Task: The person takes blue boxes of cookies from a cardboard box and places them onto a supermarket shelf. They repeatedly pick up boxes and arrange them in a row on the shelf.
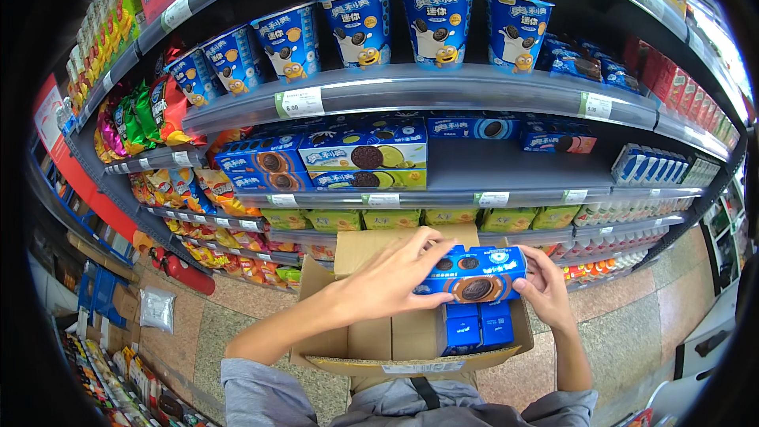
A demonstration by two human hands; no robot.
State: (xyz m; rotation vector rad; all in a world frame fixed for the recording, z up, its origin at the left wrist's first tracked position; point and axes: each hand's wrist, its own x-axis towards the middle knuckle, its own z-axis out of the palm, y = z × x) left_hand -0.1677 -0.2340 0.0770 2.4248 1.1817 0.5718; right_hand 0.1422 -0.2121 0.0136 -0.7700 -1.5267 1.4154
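Between my two hands is a blue Oreo cookie box (479, 287), held level over an open cardboard carton (367, 338). My left hand (394, 270) grips its left end, with the thumb along the lower edge and the fingers over the top. At the right end, my right hand (544, 284) has its thumb on the front face. More blue boxes (463, 335) stand in the right part of the carton, below the held one. The rest of the carton's visible inside shows bare cardboard.
Ahead, a shelf edge (439, 197) carries stacked Oreo boxes (367, 157); Oreo cups (439, 29) line the shelf above. Green packets (391, 219) sit on the shelf below. A red fire extinguisher (185, 273) lies at the left, near a silvery packet (157, 309) on the tiled floor.
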